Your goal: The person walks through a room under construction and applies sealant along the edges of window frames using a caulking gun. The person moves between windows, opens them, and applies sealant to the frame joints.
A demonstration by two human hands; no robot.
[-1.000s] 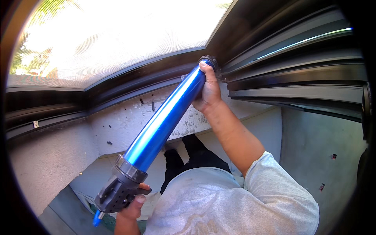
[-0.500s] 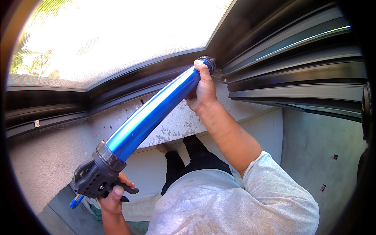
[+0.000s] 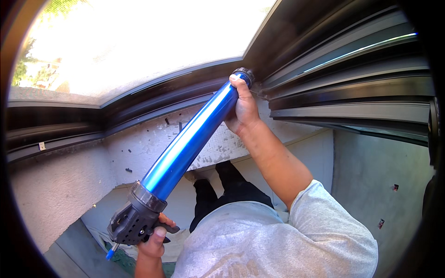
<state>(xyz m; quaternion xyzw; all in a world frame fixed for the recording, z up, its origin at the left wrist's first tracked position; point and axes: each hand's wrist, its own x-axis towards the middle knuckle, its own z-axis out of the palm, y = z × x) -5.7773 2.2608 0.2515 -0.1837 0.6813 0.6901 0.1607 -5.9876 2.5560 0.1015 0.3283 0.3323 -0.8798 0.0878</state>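
A blue caulking gun (image 3: 190, 136) with a shiny tube slants across the middle, its black handle end low on the left and its black front cap high on the right. My left hand (image 3: 154, 240) is closed around the grip, by the black trigger. Near the front cap my right hand (image 3: 244, 106) wraps the tube, thumb on top. The fingers behind the tube are hidden. A metal rod with a blue tip (image 3: 110, 254) sticks out from the handle's rear. The front cap lies close to the corner of the dark window frame (image 3: 185, 88).
Below the frame runs a pale concrete ledge (image 3: 139, 134) with small dark bits on it. Dark sliding-frame tracks (image 3: 352, 111) stand on the right. A bright window (image 3: 162, 37) fills the top. Small scraps (image 3: 381, 224) lie on the grey floor at right, and a cloth is at lower left.
The gun's handle end has swung right and slightly down, with my left hand on it. My right hand and the front cap have barely moved, so the tube stands steeper in the picture.
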